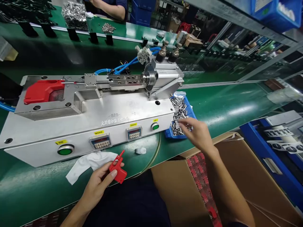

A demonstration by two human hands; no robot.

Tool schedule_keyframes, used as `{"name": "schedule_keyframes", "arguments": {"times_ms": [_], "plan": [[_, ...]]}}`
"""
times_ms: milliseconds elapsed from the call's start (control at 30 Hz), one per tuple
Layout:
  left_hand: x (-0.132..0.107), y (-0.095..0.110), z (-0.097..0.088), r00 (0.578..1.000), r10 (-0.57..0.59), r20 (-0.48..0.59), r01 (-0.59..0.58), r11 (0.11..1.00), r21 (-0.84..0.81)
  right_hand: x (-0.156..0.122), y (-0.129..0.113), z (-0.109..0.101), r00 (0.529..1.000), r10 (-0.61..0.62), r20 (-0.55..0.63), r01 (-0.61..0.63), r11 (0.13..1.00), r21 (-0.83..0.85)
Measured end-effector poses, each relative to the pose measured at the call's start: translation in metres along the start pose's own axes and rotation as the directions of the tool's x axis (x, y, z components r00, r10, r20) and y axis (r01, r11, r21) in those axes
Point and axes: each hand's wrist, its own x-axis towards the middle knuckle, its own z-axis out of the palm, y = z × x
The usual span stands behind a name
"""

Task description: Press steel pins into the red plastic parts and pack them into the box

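Observation:
My left hand (100, 181) is closed on a small red plastic part (117, 170) near the front edge of the green bench, just below a white cloth (88, 162). My right hand (196, 132) reaches over a blue tray (169, 133) filled with several small metal pins (179, 112), its fingers pinched at the pins; whether one is held I cannot make out. Between the hands stands a grey metal press machine (94, 123) with a red fixture block (44, 90) at its left and an air cylinder (163, 75) at its right.
A cardboard box (236, 176) of red parts (197, 171) stands at my right front. The machine's face carries two green buttons (65, 150) and two counters. A small white cap (141, 150) lies on the bench. Another person's arm (111, 8) is at the far side, by piles of metal parts.

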Motion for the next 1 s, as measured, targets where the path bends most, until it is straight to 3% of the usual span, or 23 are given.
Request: {"name": "schedule_keyframes", "arguments": {"times_ms": [67, 133, 267, 400, 500, 633, 700, 833, 1000], "plan": [[0.001, -0.002, -0.001, 1.0, 0.001, 0.007, -0.001, 1.0, 0.004, 0.023, 0.02, 0.0, 0.986, 0.152, 0.072, -0.141, 0.98, -0.141], [0.003, -0.005, -0.002, 1.0, 0.001, 0.026, -0.001, 1.0, 0.0, 0.041, 0.033, 0.007, 0.968, 0.218, 0.121, -0.195, 0.965, -0.178], [0.003, -0.006, -0.002, 0.999, 0.025, 0.036, -0.024, 0.999, -0.034, 0.055, 0.038, 0.014, 0.968, 0.193, 0.159, -0.182, 0.98, -0.08], [0.003, -0.004, -0.002, 0.999, 0.025, 0.042, -0.022, 0.998, -0.065, 0.046, 0.028, -0.004, 0.977, 0.108, 0.186, -0.137, 0.98, 0.148], [0.008, -0.006, -0.005, 0.996, 0.01, 0.092, -0.003, 0.998, -0.067, 0.036, 0.014, -0.022, 0.981, 0.076, 0.18, -0.142, 0.911, 0.387], [0.01, -0.006, -0.004, 0.996, 0.035, 0.077, -0.029, 0.997, -0.07, 0.03, -0.014, -0.035, 0.973, 0.063, 0.222, -0.21, 0.642, 0.738], [0.008, -0.005, -0.003, 0.997, 0.057, 0.057, -0.053, 0.996, -0.078, 0.031, -0.028, -0.037, 0.971, 0.062, 0.231, -0.224, 0.582, 0.782], [0.008, -0.005, -0.001, 0.99, 0.079, 0.116, -0.068, 0.993, -0.092, 0.041, -0.055, -0.039, 0.988, 0.02, 0.155, -0.138, 0.577, 0.805], [0.017, -0.001, 0.003, 0.965, 0.184, 0.185, -0.16, 0.977, -0.138, 0.073, -0.11, -0.038, 0.984, -0.174, 0.043, 0.092, 0.696, 0.713]]}}
